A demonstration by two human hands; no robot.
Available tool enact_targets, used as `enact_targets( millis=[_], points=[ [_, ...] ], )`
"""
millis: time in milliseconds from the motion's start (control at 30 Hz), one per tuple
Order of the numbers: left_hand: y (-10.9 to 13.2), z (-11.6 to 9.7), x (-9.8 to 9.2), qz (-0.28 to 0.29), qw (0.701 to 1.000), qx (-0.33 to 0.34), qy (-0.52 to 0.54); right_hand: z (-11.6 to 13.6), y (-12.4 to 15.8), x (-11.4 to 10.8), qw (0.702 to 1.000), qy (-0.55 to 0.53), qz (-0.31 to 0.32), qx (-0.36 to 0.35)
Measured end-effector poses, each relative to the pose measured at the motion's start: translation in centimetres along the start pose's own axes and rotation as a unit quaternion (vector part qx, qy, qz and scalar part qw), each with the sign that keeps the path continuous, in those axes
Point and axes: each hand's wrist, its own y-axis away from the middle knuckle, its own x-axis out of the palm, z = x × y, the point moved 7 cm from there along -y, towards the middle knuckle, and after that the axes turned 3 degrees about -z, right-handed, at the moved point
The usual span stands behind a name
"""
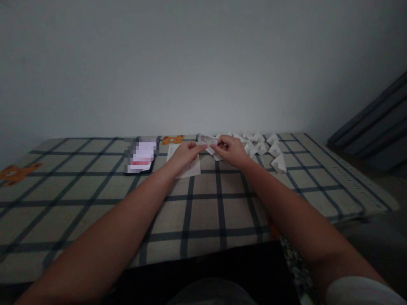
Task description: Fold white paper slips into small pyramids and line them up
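My left hand (187, 153) and my right hand (231, 149) meet over the far part of the table, thumbs and fingers pinching one small piece of printed paper (208, 140) between them. The piece looks creased, and its lower part is partly covered by my fingertips. Under my left hand lies a flat stack of white paper sheets (190, 170), partly hidden by that hand. Right beside my right hand are several folded white paper shapes (260, 147) with pointed corners, grouped toward the wall.
A phone (140, 156) with a lit, blurred screen rests left of the paper sheets. The table has a checked cloth (203, 212) with printed bears (173, 140). A grey wall (203, 67) rises behind it, and dark fabric (375, 114) hangs at the right.
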Motion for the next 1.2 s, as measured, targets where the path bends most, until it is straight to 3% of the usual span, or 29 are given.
enact_targets(
  millis=[100, 200, 433, 767, 867, 1033, 1200],
  points=[
    [0.2, 0.8, 1.1, 0.072, 0.996, -0.043, 0.021, 0.2, 0.1, 0.3, 0.999, 0.026, 0.016, -0.028],
    [0.3, 1.2, 1.4, 0.084, 0.993, -0.072, 0.045, 0.5, 0.3, 0.4, 0.998, 0.038, 0.028, -0.04],
    [0.6, -0.9, 1.0, 0.082, 0.995, 0.06, -0.006, 0.4, 0.2, 0.9, 0.996, 0.034, 0.07, -0.031],
    [1.3, -1.4, 1.5, 0.099, 0.993, 0.065, 0.0, 0.4, 0.0, 0.1, 0.997, 0.076, 0.027, -0.005],
    [1.2, -1.3, 1.6, 0.09, 0.994, 0.062, 0.019, 0.9, 0.0, -0.1, 0.998, 0.055, 0.018, -0.036],
    [0.8, -0.8, 1.7, 0.073, 0.987, 0.015, 0.141, 1.7, 0.2, -0.3, 0.992, -0.002, 0.005, -0.125],
    [0.6, -0.6, 1.7, 0.083, 0.936, -0.067, 0.335, 1.4, 0.1, -0.8, 0.99, -0.018, -0.036, -0.137]
  ],
)
